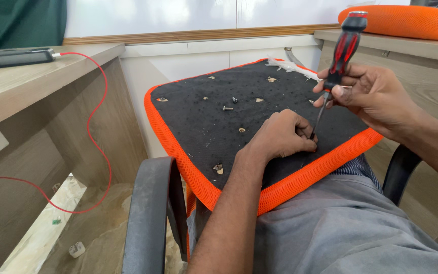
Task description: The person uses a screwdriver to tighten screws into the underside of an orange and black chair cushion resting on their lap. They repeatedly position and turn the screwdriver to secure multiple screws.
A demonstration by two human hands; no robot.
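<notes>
My right hand (376,94) grips the screwdriver (341,56) upright; my left hand (280,136) pinches closed at its tip (312,136), steadying it on the seat cushion (214,127).

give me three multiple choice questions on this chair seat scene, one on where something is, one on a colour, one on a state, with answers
1. Where does the tip of the screwdriver point?
A. at the seat underside beside the left hand's fingers
B. at the desk top
C. at the floor

2. What colour is the mesh edge around the seat cushion?
A. blue
B. orange
C. white

3. How is the right hand holding the screwdriver?
A. lying open beside it
B. closed around the handle, tool nearly upright
C. pinching only the metal tip

Answers
1. A: the shaft runs down to the black underside right next to the curled fingers of the left hand.
2. B: a bright orange border frames the black panel.
3. B: the fingers wrap the red and black handle, with the shaft slanting steeply down.
</notes>
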